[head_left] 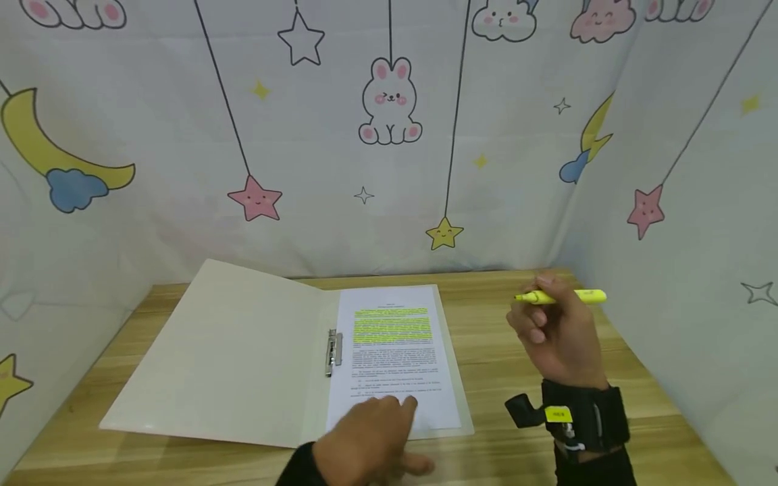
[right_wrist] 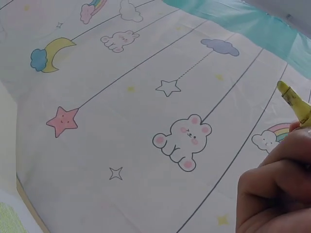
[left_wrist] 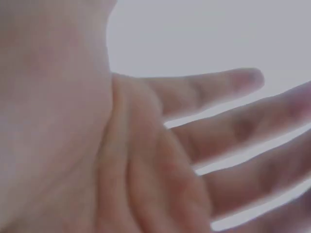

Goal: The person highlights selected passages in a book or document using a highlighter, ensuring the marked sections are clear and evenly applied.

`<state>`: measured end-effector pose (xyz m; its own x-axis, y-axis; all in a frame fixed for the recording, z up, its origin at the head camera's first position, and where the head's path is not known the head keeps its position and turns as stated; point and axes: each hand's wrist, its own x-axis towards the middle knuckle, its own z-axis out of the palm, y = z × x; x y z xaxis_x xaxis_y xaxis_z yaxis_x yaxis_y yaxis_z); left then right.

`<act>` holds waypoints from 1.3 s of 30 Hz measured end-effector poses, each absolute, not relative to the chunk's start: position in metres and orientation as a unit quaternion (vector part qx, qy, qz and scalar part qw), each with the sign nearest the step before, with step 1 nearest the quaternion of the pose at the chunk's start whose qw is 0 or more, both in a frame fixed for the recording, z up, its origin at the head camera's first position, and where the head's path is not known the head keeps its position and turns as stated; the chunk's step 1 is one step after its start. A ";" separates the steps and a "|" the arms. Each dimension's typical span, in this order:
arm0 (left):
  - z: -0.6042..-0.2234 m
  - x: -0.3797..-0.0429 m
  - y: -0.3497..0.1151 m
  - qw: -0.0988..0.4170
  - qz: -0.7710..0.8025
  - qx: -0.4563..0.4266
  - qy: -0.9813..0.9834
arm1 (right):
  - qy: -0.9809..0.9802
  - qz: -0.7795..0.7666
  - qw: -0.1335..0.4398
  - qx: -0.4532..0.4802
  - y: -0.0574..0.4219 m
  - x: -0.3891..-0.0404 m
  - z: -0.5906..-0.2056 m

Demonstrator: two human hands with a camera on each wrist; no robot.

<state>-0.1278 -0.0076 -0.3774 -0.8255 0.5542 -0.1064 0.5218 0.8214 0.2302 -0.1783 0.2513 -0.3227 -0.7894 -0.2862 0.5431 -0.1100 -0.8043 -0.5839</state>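
In the head view my right hand (head_left: 562,334) is raised over the right side of the table, pinching a yellow highlighter (head_left: 589,296) whose uncapped tip points left. The right wrist view shows the highlighter's tip (right_wrist: 284,90) beyond curled fingers (right_wrist: 277,184). My left hand (head_left: 371,435) is over the lower edge of a printed sheet (head_left: 395,378), in an open white folder (head_left: 219,358). Its fingers (left_wrist: 209,92) are extended and spread apart in the left wrist view. Bright yellow marking covers the upper paragraphs of the sheet. A metal clip (head_left: 331,351) sits at the sheet's left edge.
The wooden table (head_left: 504,378) bears the folder, its cover opened to the left. Behind and at both sides hangs a white curtain (head_left: 328,135) printed with stars, moons and bunnies. A black strap (head_left: 586,415) with a small device is around my right wrist.
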 end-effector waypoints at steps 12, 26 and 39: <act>-0.397 -0.196 -0.085 0.100 0.097 0.118 0.983 | 0.463 -0.869 -0.013 -0.175 0.231 -0.192 -0.341; -0.428 -0.216 -0.091 0.143 0.120 0.096 0.978 | 0.643 -0.763 -0.016 -0.060 0.212 -0.211 -0.370; -0.430 -0.213 -0.075 0.142 0.122 0.092 0.978 | 0.751 -0.660 0.033 0.003 0.182 -0.253 -0.423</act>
<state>-0.2132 -0.0746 -0.4297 -0.9430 0.2142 -0.2548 0.1449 0.9533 0.2651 -0.2532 0.1816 -0.4228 -0.9978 -0.0387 -0.0544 0.0490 0.1290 -0.9904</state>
